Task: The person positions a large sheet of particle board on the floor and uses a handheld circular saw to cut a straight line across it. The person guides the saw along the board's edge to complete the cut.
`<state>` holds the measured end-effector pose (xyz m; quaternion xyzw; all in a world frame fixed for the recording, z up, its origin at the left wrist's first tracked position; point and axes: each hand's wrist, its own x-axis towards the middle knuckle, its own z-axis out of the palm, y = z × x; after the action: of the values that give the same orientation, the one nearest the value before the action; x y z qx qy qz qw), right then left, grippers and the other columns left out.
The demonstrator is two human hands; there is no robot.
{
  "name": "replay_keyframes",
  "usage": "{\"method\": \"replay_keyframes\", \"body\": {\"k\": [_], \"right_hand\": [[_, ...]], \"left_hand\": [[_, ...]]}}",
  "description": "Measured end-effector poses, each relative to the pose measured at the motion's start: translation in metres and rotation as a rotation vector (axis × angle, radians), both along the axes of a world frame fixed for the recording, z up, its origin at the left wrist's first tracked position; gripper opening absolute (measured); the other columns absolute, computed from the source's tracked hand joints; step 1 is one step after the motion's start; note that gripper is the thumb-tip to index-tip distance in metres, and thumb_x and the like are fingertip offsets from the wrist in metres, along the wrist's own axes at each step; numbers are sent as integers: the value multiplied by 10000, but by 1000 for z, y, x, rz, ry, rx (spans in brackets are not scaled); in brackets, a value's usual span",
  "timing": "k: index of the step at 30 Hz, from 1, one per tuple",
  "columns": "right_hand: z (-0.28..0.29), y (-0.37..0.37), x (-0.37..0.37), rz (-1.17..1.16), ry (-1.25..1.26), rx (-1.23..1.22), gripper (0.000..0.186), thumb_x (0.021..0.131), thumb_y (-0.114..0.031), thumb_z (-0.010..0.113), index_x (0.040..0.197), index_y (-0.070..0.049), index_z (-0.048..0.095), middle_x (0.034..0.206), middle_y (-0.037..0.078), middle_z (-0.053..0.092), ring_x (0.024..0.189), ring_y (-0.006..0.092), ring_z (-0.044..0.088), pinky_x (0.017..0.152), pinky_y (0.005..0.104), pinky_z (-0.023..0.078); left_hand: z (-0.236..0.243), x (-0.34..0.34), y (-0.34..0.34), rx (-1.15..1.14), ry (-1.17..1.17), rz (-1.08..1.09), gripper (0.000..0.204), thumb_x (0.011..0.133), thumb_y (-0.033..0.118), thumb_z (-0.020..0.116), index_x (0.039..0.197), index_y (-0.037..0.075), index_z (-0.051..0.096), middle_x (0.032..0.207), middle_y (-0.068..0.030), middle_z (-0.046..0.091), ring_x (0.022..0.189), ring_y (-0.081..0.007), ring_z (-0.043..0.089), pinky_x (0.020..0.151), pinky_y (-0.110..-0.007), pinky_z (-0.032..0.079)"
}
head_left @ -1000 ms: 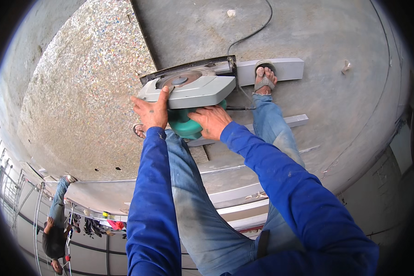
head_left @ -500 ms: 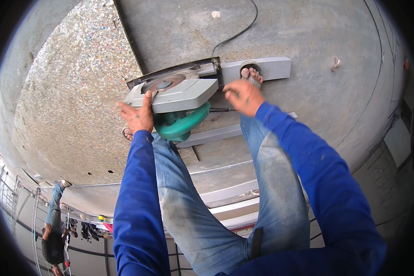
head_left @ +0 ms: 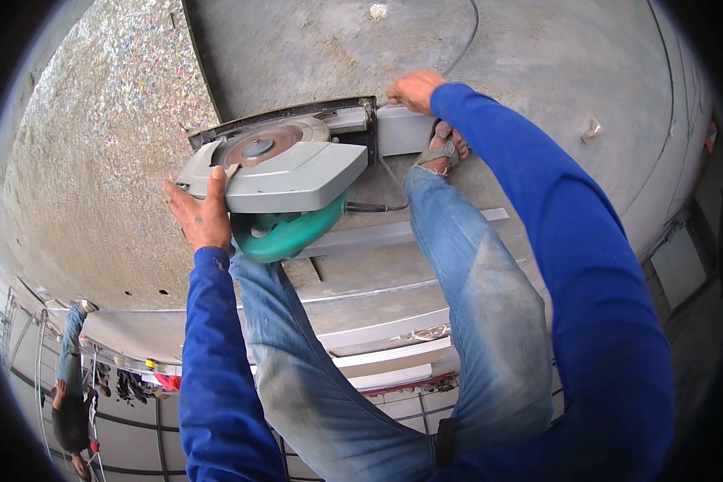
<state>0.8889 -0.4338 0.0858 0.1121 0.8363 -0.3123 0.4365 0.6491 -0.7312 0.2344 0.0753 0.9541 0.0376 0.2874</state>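
A circular saw [head_left: 297, 177], with grey guard, round blade and green handle, lies tilted on the floor with its blade side up. My left hand [head_left: 203, 213] grips the left end of the guard, thumb over its top edge and fingers partly hidden. Beyond the saw's black base plate [head_left: 281, 112], my right hand [head_left: 416, 90] is closed, apparently around the thin dark power cord [head_left: 459, 58]. That cord runs off to the far edge. Nearer the handle, its other end loops out of the saw. Partly under the base lies a grey board [head_left: 403, 132], my sandalled right foot [head_left: 446, 149] on it.
A speckled panel [head_left: 120, 161] covers the left floor. Another grey strip [head_left: 369, 236] lies near my legs. A pale scrap [head_left: 591, 130] sits on the concrete at right. Another person [head_left: 71, 402] is at the lower left, beside metal scaffolding.
My right hand has moved away from me, past the saw's base plate, and the cord has shifted right with it. The saw and my left hand appear farther left in view.
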Motion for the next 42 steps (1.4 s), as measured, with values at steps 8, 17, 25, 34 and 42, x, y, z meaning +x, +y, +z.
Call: {"method": "replay_keyframes", "body": {"k": [8,17,25,34,42], "right_hand": [[52,-42,22,72,2,188,189,742,-115,596,913,-81,669,848,154,676,822,318,661,692,418,523],[131,63,100,9,-218,440,193,755,-94,586,927,-80,672,1030,127,657,939,318,630,780,419,514],[117,122,185,-380,337,565,305,797,-24,502,1089,-38,588,1112,163,608,1007,372,571,892,444,455],[195,-136,-18,-363,645,-164,386,786,-201,601,1110,6,569,1027,154,614,986,308,572,885,400,449],[176,-213,-79,-308,249,-191,466,627,-168,693,1069,-71,579,990,136,579,1016,325,554,872,455,441]], "left_hand": [[-3,0,-4,-13,-14,29,1118,739,676,572,1424,-87,126,1432,-329,210,1330,-437,233,1095,-442,227],[-9,7,-13,-55,41,18,1111,728,702,554,1444,-33,128,1423,-305,248,1325,-415,274,1070,-487,256],[-5,3,-2,-72,16,37,1147,701,735,556,1440,-35,135,1413,-307,255,1308,-420,300,1057,-524,251],[1,4,9,-113,-23,47,1178,708,721,570,1428,-76,87,1402,-334,252,1326,-431,258,1073,-475,266],[4,6,4,-30,-15,53,1219,668,678,652,1424,-80,71,1358,-341,278,1283,-449,316,1063,-455,284]]}}
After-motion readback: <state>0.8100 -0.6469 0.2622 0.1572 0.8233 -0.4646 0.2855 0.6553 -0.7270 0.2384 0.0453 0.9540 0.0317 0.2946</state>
